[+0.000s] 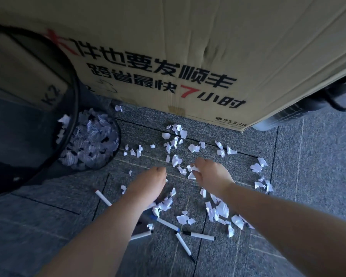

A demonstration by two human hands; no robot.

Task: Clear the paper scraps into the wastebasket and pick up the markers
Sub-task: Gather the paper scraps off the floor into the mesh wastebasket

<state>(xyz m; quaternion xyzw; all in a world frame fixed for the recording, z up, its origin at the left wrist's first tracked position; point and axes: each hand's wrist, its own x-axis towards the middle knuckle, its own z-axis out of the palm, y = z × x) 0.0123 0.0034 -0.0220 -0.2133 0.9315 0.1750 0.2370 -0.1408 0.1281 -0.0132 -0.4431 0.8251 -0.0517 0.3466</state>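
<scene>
Many torn white paper scraps (pixel 175 159) lie scattered over the grey carpet. A black mesh wastebasket (pixel 92 140) stands at the left with a heap of scraps inside. My left hand (pixel 148 183) hovers palm down over the carpet, fingers curled; whether it holds anything is hidden. My right hand (pixel 210 172) pinches paper scraps (pixel 194 168) between its fingertips. Several white markers lie near me: one with a red cap (pixel 103 197) at the left, a blue-capped one (pixel 165 222), a black-capped one (pixel 199 235) and another (pixel 184 245) crossing them.
A large printed cardboard box (pixel 188 56) stands upright just beyond the scraps. A dark wheeled case (pixel 308 108) sits at the right behind the box. Another carton (pixel 24 76) is behind the wastebasket.
</scene>
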